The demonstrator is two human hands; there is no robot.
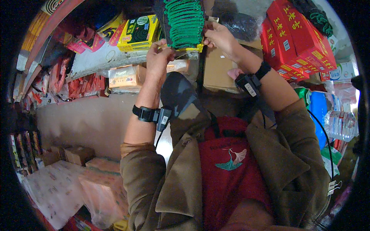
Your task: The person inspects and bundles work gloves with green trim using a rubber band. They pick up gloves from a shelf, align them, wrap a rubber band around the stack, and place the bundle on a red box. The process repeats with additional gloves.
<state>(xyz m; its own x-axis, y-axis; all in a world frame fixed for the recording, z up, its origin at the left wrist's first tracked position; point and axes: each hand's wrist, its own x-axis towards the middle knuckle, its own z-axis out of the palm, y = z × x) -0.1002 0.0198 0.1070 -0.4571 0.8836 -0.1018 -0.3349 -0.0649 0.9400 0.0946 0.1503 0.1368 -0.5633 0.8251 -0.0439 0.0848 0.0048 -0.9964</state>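
The knitted stack (184, 24) is ridged; green and black.

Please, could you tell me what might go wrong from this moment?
The green-and-black bundle is between the left hand and the right hand, both at its edges; an uneven pull could perhaps tilt it or loosen its folds. The yellow box stands close beside the left hand, near the front of the shelf, so a bump might push it off.

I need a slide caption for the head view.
Left hand and right hand at a green bundle beside a yellow box.
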